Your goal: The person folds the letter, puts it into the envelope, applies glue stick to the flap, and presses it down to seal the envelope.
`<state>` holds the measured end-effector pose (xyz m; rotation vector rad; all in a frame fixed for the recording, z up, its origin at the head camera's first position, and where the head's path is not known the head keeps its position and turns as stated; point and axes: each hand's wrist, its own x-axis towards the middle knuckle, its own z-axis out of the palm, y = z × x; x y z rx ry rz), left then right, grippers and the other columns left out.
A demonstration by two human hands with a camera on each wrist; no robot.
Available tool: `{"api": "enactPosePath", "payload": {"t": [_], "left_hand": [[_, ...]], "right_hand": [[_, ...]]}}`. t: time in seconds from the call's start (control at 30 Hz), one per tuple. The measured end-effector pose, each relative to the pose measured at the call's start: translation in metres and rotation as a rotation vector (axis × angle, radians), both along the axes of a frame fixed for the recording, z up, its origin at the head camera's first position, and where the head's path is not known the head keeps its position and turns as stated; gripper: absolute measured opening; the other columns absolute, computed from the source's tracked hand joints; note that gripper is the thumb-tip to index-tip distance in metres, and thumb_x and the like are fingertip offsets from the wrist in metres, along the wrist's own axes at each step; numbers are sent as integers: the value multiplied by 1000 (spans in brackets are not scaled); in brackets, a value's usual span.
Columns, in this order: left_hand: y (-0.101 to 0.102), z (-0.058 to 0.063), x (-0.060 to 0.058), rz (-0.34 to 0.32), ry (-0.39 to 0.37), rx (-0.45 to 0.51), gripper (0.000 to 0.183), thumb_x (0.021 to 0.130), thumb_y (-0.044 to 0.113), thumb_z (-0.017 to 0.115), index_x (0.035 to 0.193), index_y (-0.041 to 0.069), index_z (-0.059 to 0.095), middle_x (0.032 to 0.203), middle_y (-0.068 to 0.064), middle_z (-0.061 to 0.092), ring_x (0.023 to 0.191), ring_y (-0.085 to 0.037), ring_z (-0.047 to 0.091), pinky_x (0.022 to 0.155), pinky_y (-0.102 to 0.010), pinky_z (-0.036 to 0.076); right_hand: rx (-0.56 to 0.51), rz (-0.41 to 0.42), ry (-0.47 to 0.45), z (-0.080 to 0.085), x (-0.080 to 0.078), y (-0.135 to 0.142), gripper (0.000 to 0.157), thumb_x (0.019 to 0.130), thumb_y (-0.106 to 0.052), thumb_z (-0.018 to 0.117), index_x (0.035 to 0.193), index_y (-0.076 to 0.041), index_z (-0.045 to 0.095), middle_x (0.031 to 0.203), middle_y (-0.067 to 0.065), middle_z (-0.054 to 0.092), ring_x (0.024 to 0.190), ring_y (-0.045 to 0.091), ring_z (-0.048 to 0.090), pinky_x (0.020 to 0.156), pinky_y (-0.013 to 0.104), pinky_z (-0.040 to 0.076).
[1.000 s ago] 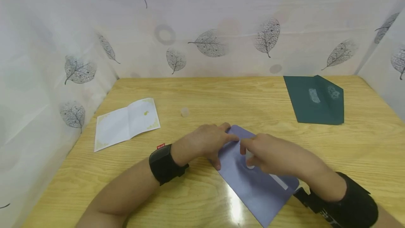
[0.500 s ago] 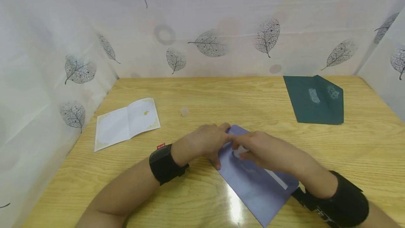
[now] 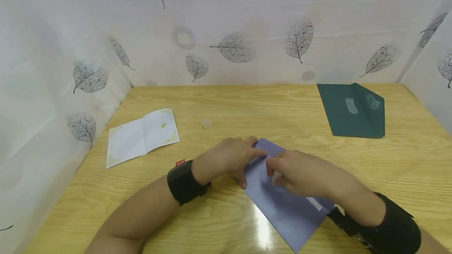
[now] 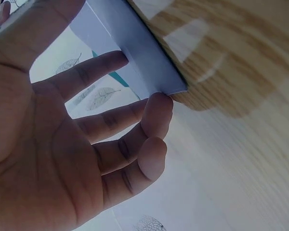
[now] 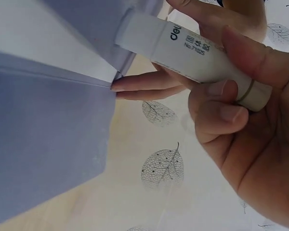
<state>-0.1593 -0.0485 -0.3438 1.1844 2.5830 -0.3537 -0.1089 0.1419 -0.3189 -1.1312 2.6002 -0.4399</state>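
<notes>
In the right wrist view, the right hand (image 5: pixel 260 139) had its fingers and thumb curled snugly round a white glue stick (image 5: pixel 183 48). The tip pointed at a purple envelope (image 5: pixel 43 130), so near that I could not tell if they touched. In the left wrist view, the left hand (image 4: pixel 53 125) was spread wide and gripped nothing. One finger lay on the purple envelope, and the last two were bent a little. In the head view, the purple envelope lay slanted on the wooden table (image 3: pixel 226 105), under both hands, with the left hand at its far end. A white card (image 3: pixel 144 137) lay off to the left, and a green envelope (image 3: pixel 354 111) was far off to the right. It looked like the glue-rubbing step. The next move seemed to need the left hand keeping the envelope flat and the right hand sliding the stick gently, so the paper would not crease.
</notes>
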Motion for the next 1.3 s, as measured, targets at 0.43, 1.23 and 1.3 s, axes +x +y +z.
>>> {"api": "enactPosePath", "payload": {"t": [0.43, 1.23, 1.3], "left_hand": [[2, -1, 1, 15, -2, -3, 103, 48, 63, 79, 138, 43, 34, 136, -4, 37, 91, -20, 54, 68, -33, 50], [3, -1, 1, 11, -1, 2, 105, 48, 62, 80, 140, 40, 34, 136, -4, 37, 92, -19, 54, 69, -33, 50], [3, -1, 1, 15, -1, -1, 105, 48, 62, 80, 139, 40, 34, 136, -4, 37, 92, -19, 54, 69, -33, 50]], "right_hand": [[-66, -5, -56, -3, -9, 5, 13, 82, -12, 65, 93, -15, 61, 71, -10, 54, 57, 1, 48, 52, 22, 46], [15, -50, -51, -2, -5, 5, 7, 82, -16, 62, 87, -17, 57, 69, -13, 51, 58, 2, 48, 54, 25, 45], [8, -45, -63, -4, -6, 4, 7, 83, -17, 61, 88, -17, 57, 66, -13, 50, 55, 1, 47, 53, 25, 44]]}}
